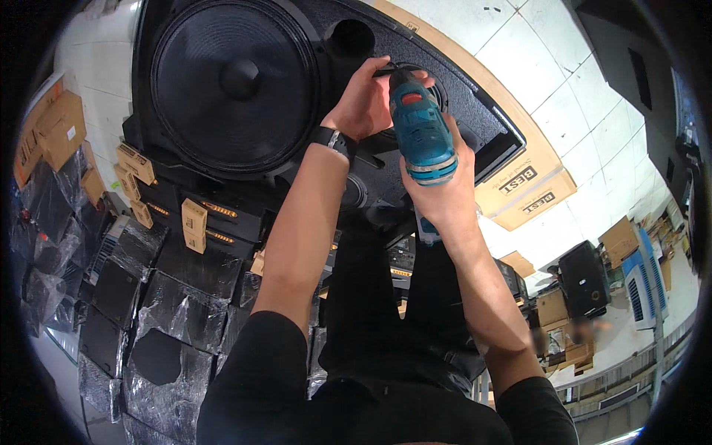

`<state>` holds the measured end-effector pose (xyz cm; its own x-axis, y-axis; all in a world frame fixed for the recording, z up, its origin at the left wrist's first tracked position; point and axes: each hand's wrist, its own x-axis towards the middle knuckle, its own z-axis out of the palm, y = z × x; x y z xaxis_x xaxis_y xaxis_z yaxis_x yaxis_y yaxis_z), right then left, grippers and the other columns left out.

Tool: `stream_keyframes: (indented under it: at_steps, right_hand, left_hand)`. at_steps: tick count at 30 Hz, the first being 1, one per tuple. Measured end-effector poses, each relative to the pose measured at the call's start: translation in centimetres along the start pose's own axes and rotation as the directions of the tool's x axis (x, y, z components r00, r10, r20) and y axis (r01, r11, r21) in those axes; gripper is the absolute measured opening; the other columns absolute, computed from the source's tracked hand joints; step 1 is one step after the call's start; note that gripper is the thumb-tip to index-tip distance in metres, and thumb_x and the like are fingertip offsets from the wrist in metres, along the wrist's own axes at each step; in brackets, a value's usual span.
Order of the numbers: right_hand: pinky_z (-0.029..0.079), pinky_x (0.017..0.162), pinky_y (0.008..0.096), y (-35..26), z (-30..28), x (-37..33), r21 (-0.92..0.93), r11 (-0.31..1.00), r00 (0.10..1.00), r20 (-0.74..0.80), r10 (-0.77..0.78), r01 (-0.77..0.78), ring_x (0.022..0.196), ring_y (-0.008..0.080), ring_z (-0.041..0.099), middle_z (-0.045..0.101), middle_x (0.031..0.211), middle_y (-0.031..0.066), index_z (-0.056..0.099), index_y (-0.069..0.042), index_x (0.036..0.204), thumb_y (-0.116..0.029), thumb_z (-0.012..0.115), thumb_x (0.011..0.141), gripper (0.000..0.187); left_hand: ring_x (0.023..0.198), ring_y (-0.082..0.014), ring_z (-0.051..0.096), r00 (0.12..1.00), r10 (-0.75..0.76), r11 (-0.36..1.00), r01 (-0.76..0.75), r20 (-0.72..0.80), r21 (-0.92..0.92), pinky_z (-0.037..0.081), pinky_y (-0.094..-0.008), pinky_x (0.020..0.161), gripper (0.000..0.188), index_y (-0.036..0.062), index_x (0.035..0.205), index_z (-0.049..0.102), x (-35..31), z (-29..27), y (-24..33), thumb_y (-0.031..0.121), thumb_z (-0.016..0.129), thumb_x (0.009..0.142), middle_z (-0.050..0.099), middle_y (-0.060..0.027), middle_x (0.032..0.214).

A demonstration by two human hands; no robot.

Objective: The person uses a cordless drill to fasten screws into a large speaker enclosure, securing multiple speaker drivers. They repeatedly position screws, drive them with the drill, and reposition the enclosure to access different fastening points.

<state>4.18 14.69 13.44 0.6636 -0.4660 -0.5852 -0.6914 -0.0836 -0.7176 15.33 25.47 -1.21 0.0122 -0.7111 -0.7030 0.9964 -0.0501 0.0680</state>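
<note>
My right hand (449, 174) is wrapped round the grip of a teal and black cordless drill (424, 130), whose nose points away from me. My left hand (367, 100), with a dark band on its wrist, curls round the front of the drill near the chuck. The drill hides part of its fingers, and what they pinch there I cannot make out. Below both hands lies a large black speaker cabinet (452, 70), face up. It carries a big round woofer (239, 80) on the left, a round port (351, 37) and a smaller driver (356, 191).
Flattened cardboard (530, 185) lies under the cabinet's right side on the tiled floor (549, 67). Small cartons (194, 225) and plastic-wrapped black boxes (174, 311) stand at the left. Another black speaker (583, 280) and a blue and white unit (644, 285) are at the right.
</note>
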Motion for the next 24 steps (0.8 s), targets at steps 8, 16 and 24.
stream_keyframes:
  at_steps: [8,16,24]
  right_hand:
    - [0.058,0.076,0.0411,-1.2,-0.1,0.3,-0.129,0.987,0.995,0.041,-0.087,0.092,0.09,0.0397,0.076,0.074,0.089,0.0225,0.06,0.001,0.109,-0.006,0.08,0.076,0.039]
    - [0.057,0.078,0.0387,-0.3,0.2,-0.1,-0.051,0.999,0.996,0.088,-0.003,0.007,0.085,0.0369,0.074,0.072,0.09,0.0198,0.06,0.002,0.112,-0.002,0.077,0.076,0.04]
    - [0.056,0.079,0.0384,-0.5,0.6,-0.2,-0.211,0.977,0.997,0.08,-0.007,0.024,0.085,0.0316,0.074,0.072,0.091,0.0169,0.06,0.004,0.115,-0.006,0.079,0.078,0.043]
  left_hand:
    - [0.145,-0.036,0.046,0.979,-0.015,0.992,0.04,0.205,-0.116,0.036,-0.0468,0.122,0.089,-0.0087,0.155,0.037,2.2,-0.8,0.8,0.059,0.044,0.097,0.046,-0.0239,0.157]
    - [0.148,-0.0382,0.042,0.943,-0.044,0.951,0.14,0.329,-0.276,0.034,-0.049,0.124,0.079,-0.0147,0.155,0.029,2.8,-1.5,0.8,0.042,0.041,0.101,0.043,-0.0286,0.157]
    - [0.149,-0.0377,0.04,0.934,-0.081,0.929,0.197,0.348,-0.312,0.034,-0.0497,0.123,0.077,-0.0132,0.155,0.031,3.3,-1.7,1.1,0.042,0.038,0.102,0.045,-0.0259,0.158]
